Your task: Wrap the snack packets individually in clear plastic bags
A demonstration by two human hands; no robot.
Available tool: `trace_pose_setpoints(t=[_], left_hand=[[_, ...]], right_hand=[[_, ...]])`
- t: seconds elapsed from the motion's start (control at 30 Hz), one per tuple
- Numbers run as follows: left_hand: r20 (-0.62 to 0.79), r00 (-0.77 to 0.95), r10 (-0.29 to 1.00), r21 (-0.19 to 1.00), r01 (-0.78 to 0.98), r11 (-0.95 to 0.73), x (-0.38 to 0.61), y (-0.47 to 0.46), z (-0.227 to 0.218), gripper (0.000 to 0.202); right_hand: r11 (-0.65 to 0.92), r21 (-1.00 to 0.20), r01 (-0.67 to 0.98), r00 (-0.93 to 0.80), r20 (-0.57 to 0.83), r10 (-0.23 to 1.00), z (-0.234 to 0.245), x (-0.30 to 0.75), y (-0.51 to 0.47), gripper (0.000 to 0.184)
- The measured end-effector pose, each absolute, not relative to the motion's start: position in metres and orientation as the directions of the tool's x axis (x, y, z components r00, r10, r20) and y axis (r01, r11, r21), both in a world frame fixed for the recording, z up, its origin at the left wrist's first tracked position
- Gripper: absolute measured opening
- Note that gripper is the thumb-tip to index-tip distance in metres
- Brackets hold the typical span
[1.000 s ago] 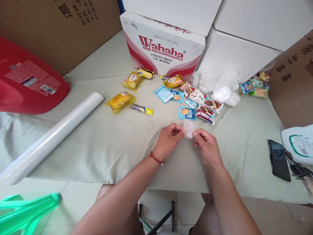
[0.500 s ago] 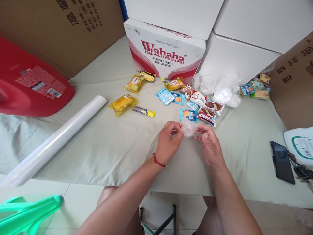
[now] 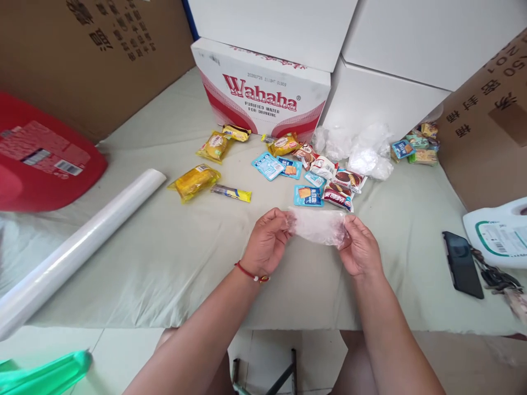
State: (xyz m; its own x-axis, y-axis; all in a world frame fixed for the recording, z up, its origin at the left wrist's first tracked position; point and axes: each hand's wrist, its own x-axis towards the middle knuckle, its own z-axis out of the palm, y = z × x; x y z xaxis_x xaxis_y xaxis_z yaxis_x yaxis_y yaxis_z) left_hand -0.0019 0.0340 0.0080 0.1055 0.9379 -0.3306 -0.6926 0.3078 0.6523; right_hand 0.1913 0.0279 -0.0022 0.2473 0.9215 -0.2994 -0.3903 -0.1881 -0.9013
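Note:
A clear plastic bag (image 3: pixel 318 226) is stretched sideways between my two hands, just above the cloth-covered surface (image 3: pixel 197 258). My left hand (image 3: pixel 269 238) pinches its left end and my right hand (image 3: pixel 361 244) grips its right end. Just beyond the bag lie a blue snack packet (image 3: pixel 308 196) and dark red wrapped pies (image 3: pixel 338 196). Behind these are more blue packets (image 3: pixel 268 165), a white-and-red packet (image 3: pixel 323 167) and a yellow-wrapped cake (image 3: pixel 284 145). To the left lie a large yellow packet (image 3: pixel 195 182), a slim yellow-tipped stick packet (image 3: pixel 231 192) and another yellow cake packet (image 3: pixel 214 146).
A long film roll (image 3: pixel 86 247) and a red jug (image 3: pixel 45 156) are on the left. Crumpled clear bags (image 3: pixel 364 151) lie before white boxes (image 3: pixel 382 101), beside a Wahaha carton (image 3: pixel 263 93). On the right are bagged snacks (image 3: pixel 420 147), a phone (image 3: pixel 463 265), keys (image 3: pixel 500 278) and a white bottle (image 3: pixel 498 236).
The plastic bag was bunched between my fingertips and is now spread wide. My right hand has closed on its right end. The whole view has shifted slightly.

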Motion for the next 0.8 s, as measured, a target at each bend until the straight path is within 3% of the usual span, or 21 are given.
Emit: trace_pose_setpoints(t=[0.17,0.27,0.37,0.6,0.8], left_hand=[[-0.392,0.152,0.907,0.651,-0.651,0.390,-0.003,0.032,0.008,0.024],[-0.395,0.193,0.898,0.672,-0.606,0.425,-0.004,0.029,0.011,0.038],[-0.401,0.234,0.886,0.678,-0.575,0.459,-0.006,0.029,0.012,0.048],[-0.444,0.445,0.778,0.524,-0.575,0.628,-0.012,0.031,0.006,0.022],[-0.430,0.323,0.843,0.598,-0.597,0.534,-0.016,0.035,0.005,0.031]], right_hand=[[-0.066,-0.956,-0.286,0.253,-0.142,0.957,0.003,0.189,0.025,0.038],[-0.034,-0.982,-0.186,0.209,-0.074,0.975,0.006,0.191,0.024,0.035],[-0.066,-0.977,-0.204,0.198,-0.107,0.974,0.008,0.191,0.023,0.036],[-0.039,-0.968,-0.246,0.203,-0.091,0.975,0.010,0.188,0.022,0.033],[-0.092,-0.979,-0.179,0.188,-0.126,0.974,0.000,0.193,0.024,0.030]])
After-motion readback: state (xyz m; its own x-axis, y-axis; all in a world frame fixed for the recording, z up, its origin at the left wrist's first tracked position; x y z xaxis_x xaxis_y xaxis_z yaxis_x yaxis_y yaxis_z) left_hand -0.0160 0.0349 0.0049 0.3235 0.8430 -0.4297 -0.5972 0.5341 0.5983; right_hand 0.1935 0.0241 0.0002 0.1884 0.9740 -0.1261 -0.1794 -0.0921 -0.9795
